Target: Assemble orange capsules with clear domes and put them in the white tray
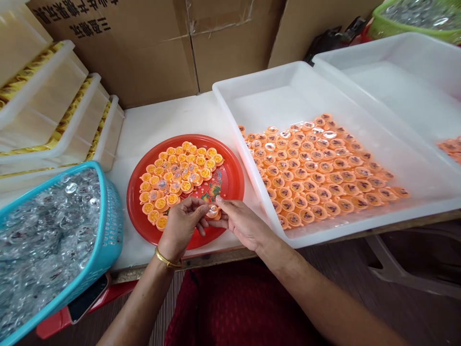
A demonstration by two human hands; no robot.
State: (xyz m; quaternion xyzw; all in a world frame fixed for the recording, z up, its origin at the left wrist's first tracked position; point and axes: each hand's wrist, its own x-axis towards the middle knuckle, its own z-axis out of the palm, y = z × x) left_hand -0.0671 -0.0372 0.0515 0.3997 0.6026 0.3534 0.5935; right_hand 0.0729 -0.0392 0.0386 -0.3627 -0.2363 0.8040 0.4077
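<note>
Over the near edge of the red round tray (235, 187), my left hand (183, 223) and my right hand (243, 223) meet. Between their fingertips is a small orange plastic piece (213, 210) with a clear shiny cover on it. My right thumb and fingers grip its right side, while my left thumb and fingers pinch at its left. Many orange pieces with yellow insides (173, 158) lie loose in the tray, and a few clear bits rest among them. Right of the tray, a white bin (259, 103) contains rows of orange pieces (317, 168) under clear covers with dark prints.
A blue basket (111, 216) of clear plastic covers (54, 230) stands at the left, with a phone (88, 298) below its edge. Stacked crates (77, 115) hold yellow parts. Cardboard boxes (144, 53) line the back. Another white bin (396, 67) and a green basket (392, 26) are at right.
</note>
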